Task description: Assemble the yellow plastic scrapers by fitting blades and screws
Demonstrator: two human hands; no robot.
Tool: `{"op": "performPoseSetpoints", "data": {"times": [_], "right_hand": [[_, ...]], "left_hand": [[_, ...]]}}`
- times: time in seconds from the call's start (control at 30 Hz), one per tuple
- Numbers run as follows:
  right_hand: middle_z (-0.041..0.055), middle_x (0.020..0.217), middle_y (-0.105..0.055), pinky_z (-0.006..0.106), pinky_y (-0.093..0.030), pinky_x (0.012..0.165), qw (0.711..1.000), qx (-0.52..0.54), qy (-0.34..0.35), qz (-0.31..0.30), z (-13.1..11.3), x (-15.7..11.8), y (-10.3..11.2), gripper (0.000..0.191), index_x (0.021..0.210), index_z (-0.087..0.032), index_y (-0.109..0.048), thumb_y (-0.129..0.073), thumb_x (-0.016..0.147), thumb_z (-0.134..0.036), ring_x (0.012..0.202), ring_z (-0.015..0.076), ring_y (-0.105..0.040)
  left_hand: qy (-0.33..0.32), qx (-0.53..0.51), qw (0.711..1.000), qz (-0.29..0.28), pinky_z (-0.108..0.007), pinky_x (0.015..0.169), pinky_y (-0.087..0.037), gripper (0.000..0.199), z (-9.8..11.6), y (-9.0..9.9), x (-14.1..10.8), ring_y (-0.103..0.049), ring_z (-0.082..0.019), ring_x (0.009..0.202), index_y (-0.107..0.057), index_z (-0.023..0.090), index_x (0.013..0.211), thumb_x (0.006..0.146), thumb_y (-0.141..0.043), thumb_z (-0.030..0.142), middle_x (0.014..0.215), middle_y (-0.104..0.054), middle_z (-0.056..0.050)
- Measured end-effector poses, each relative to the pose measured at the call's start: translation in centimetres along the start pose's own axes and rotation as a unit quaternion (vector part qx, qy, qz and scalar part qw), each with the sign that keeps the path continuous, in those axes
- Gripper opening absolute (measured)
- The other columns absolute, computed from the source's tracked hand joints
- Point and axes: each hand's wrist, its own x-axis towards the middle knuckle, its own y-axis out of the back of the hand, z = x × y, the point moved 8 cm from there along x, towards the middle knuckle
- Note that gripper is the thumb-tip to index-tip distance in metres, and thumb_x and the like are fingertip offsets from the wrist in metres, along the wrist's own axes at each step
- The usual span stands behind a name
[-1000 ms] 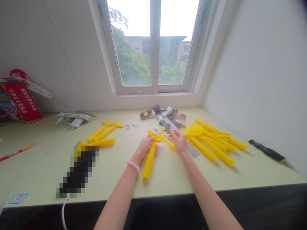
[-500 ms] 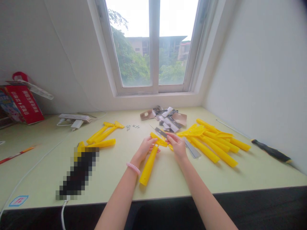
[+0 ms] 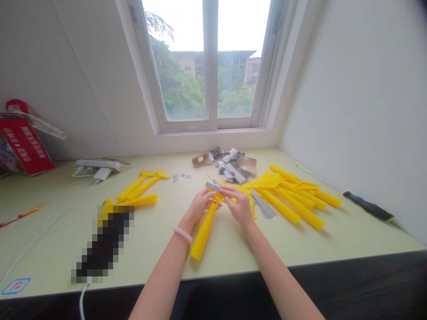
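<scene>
My left hand (image 3: 199, 205) is closed round the head of a yellow plastic scraper handle (image 3: 204, 231), whose grip slants down toward me. Across that head lies a flat grey metal blade (image 3: 212, 186). My right hand (image 3: 238, 203) pinches the blade's right end and presses it against the head. Fingers hide part of the head and the blade's edges. Just right of my right hand are more yellow scraper handles (image 3: 289, 201) in a heap, with other grey blades (image 3: 263, 204) lying beside them.
Small metal screws or nuts (image 3: 182, 177) lie in two clusters. Cut cardboard packaging (image 3: 233, 165) is piled near the window. Further yellow handles (image 3: 143, 184) and a pixelated dark object (image 3: 105, 244) are on the left. A long screwdriver (image 3: 368, 206) rests by the right wall, a power strip (image 3: 98, 166) at back left.
My right hand has moved slightly left and brought the blade down onto the handle's head. Before, the blade was held tilted above it. The whole view has shifted a little.
</scene>
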Motion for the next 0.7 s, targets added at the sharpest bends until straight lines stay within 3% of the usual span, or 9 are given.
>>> {"op": "performPoseSetpoints", "data": {"times": [0.5,0.6,0.7], "right_hand": [[0.0037,0.093,-0.067,0.034,-0.045,0.086,0.999,0.020,0.021,-0.029,-0.2,-0.2,-0.6,0.023,0.087,-0.024,-0.069,-0.050,0.075,-0.019,0.091,0.0179,-0.060],[0.0048,0.096,-0.066,0.035,-0.046,0.083,0.996,0.069,-0.022,-0.045,0.6,-0.2,-1.0,0.021,0.090,-0.023,-0.068,-0.054,0.074,-0.023,0.093,0.0190,-0.059],[0.0051,0.088,-0.067,0.031,-0.050,0.069,0.979,0.161,-0.118,-0.044,2.3,-0.2,-1.3,0.028,0.096,-0.020,-0.063,-0.059,0.070,-0.030,0.080,0.0176,-0.061]], "left_hand": [[-0.050,-0.034,0.995,0.075,-0.029,0.057,-0.049,0.024,0.1,1.4,0.7,-0.057,-0.013,0.054,-0.059,0.012,0.079,0.068,-0.059,0.033,0.069,-0.063,-0.006],[-0.071,-0.028,0.993,0.085,-0.028,0.055,-0.049,0.022,0.6,1.5,0.7,-0.056,-0.012,0.052,-0.059,0.011,0.076,0.069,-0.058,0.032,0.064,-0.062,-0.004],[-0.087,-0.024,0.991,0.096,-0.026,0.051,-0.047,0.020,1.0,1.6,0.5,-0.054,-0.011,0.049,-0.058,0.011,0.074,0.069,-0.056,0.030,0.060,-0.060,-0.003]]}}
